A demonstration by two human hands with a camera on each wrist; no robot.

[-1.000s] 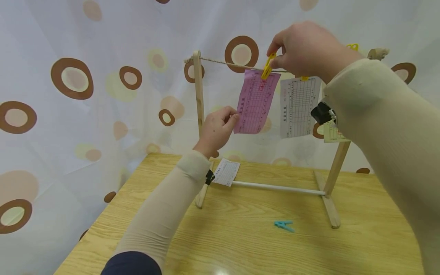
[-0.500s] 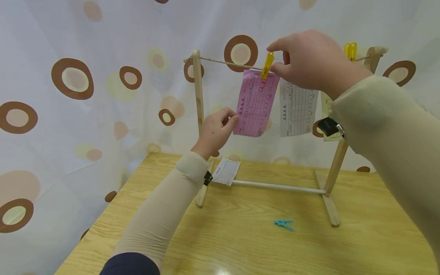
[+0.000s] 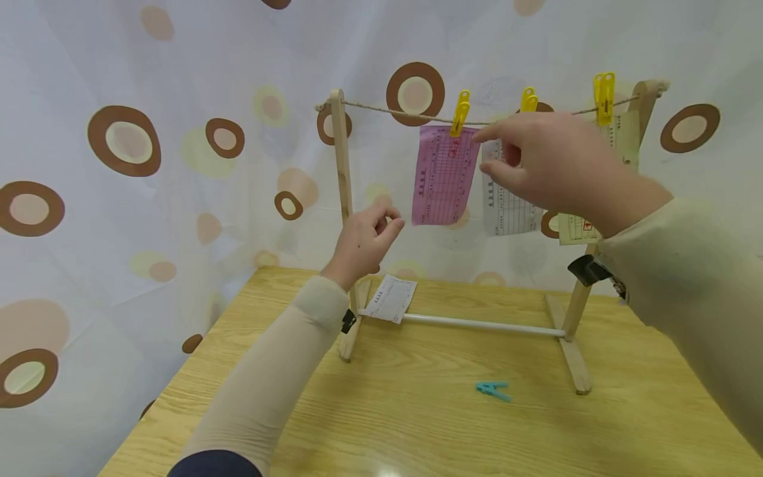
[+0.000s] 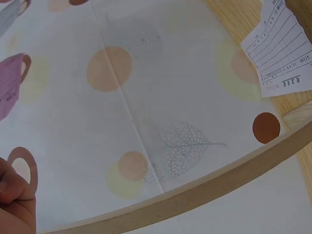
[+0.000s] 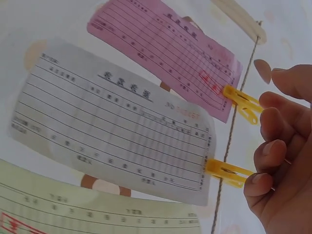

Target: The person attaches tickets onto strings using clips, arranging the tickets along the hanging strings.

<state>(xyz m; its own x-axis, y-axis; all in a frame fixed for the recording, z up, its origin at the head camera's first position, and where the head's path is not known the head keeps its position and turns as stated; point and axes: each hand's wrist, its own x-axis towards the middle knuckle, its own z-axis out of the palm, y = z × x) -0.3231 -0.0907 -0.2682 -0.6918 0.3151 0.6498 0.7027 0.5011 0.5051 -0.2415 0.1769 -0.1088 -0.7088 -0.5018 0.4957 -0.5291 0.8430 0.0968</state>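
Observation:
A pink receipt slip (image 3: 444, 189) hangs from the rope (image 3: 381, 108) under a yellow clothespin (image 3: 459, 119). My right hand (image 3: 554, 165) is just right of it, thumb and forefinger apart and holding nothing; in the head view it partly covers a white slip (image 3: 512, 205). In the right wrist view, yellow clothespins (image 5: 226, 173) pin the white and pink slips to the rope. Left of the pink slip and apart from it, my left hand (image 3: 362, 245) has loosely bent fingers with nothing in them. In the left wrist view only part of that hand shows.
A pale yellow slip (image 3: 626, 142) hangs at the rope's right end. The wooden stand's left post (image 3: 342, 152) rises beside my left hand. Another white slip (image 3: 391, 299) lies across the stand's white crossbar (image 3: 483, 323). A blue clothespin (image 3: 493, 390) lies on the wooden table (image 3: 417, 424).
My right hand has let go of the yellow clothespin and moved down and right. My left hand has drawn away left from the pink slip, which stays hanging.

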